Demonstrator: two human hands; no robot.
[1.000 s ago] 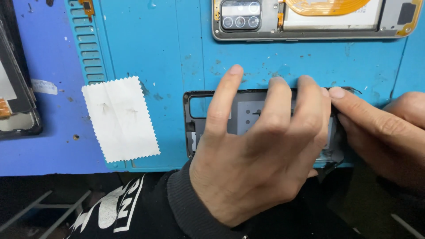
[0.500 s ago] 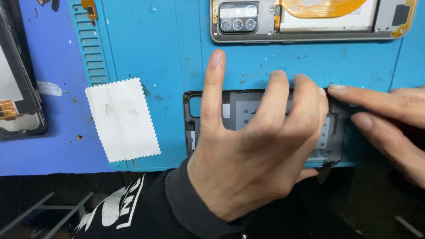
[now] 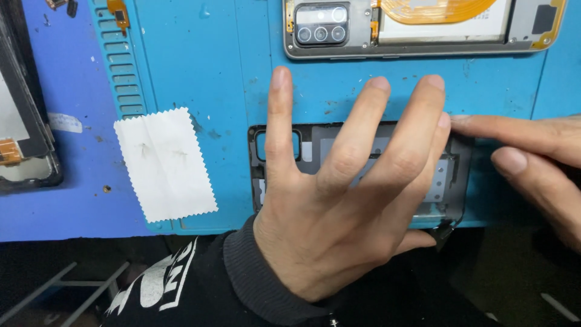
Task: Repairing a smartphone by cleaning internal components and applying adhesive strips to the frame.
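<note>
far left, at the frame edge: a dark phone screen assembly (image 3: 24,133) lying on the darker blue part of the mat, partly cut off. just right of it, a ribbed tray strip (image 3: 124,75) moulded into the blue work mat (image 3: 206,66), its slots bare as far as visible; a small orange part (image 3: 119,12) sits at its top end. next, a white wipe (image 3: 164,163) with zigzag edges, flat on the mat, apart from everything else. centre: a black phone back cover (image 3: 315,145), inside face up, near the mat's front edge, camera cutout at its left end. flat on it, the left hand (image 3: 339,206), fingers spread wide, palm pressing down. above, well apart, an opened phone body (image 3: 423,27) holding camera module, battery and orange flex. far right: the right hand (image 3: 526,157), fingers extended and close together, forefinger tip touching the cover's right edge; pinching nothing visible.
</note>
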